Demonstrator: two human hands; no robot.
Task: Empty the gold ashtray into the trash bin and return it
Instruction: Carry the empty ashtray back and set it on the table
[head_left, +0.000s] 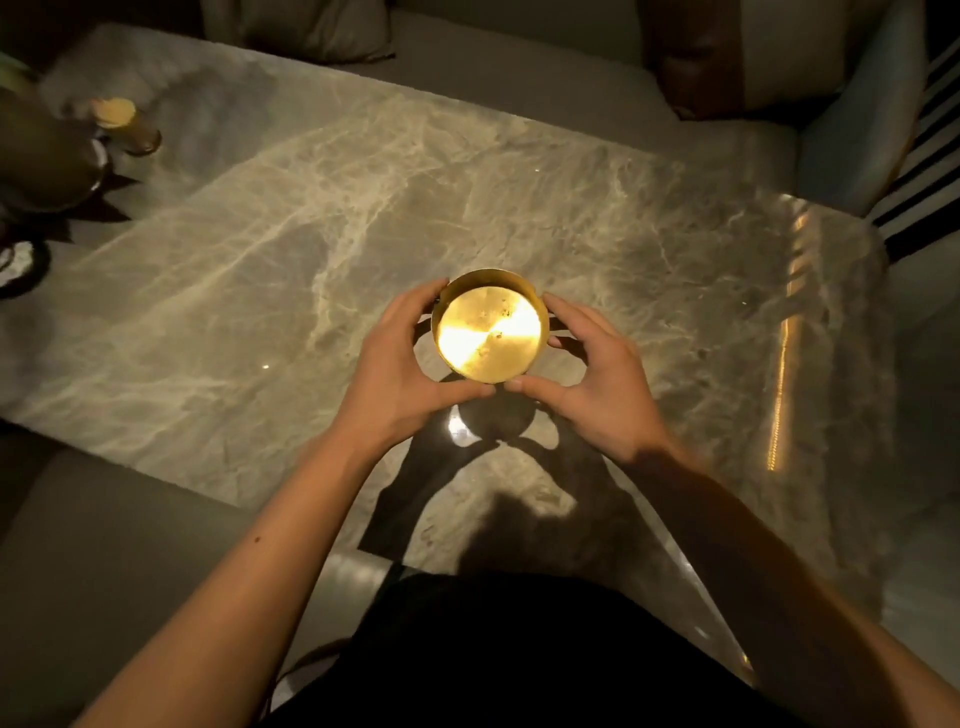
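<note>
A round gold ashtray (489, 328) is held above the marble table (260, 291), its shadow falling on the stone below. My left hand (397, 371) cups its left side and my right hand (592, 379) cups its right side, thumbs under the near rim. The shiny inside of the ashtray shows only a few small specks. No trash bin is in view.
At the table's far left stand a small gold cup (122, 124), a dark rounded vessel (44, 156) and a dark-rimmed dish (18, 262). A sofa with cushions (696, 57) runs behind the table. A striped fabric (924, 166) lies at the right.
</note>
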